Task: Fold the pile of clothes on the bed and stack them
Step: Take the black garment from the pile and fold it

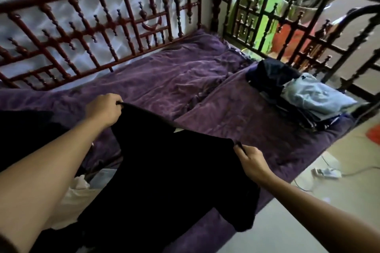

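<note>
Holding black shirt (pixel 164 181) by shoulders (both hands pinching), hem hanging down

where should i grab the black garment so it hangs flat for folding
At the two ends of its top edge, one hand each, from above. The black garment hangs spread that way: left hand pinches one end, right hand the other, and the cloth drops flat above the bed.

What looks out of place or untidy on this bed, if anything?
Nothing is spilled or damaged. At the stack of clothes by the right edge, a dark garment sits bunched, not flat. The purple bedcover is creased. The left hand and right hand pinch a black garment, not yet folded.
</note>
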### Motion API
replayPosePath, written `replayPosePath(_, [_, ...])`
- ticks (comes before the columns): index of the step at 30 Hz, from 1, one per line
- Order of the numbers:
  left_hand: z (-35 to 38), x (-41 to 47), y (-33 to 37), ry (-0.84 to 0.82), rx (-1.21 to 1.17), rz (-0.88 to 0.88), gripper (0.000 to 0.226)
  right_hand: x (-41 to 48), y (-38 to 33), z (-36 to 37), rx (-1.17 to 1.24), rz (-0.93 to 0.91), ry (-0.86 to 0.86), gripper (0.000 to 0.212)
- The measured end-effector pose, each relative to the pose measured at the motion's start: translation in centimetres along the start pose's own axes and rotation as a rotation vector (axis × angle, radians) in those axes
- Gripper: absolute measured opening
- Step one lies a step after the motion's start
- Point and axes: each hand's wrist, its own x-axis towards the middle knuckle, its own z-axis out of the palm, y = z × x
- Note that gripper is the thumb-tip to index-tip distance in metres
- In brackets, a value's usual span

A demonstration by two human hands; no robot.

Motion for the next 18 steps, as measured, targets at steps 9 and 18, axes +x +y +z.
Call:
replayPosePath(9, [10.4,9.0,19.2,-0.103,-0.518,0.08,0.014,8.9,10.0,-6.8,-0.095,0.244,0.278,0.036])
replayPosePath(18, [18.5,14.2,35.6,-0.204,-0.426,0.266,0.014,19.0,22.5,-11.8,-0.132,0.538,0.296,0.048])
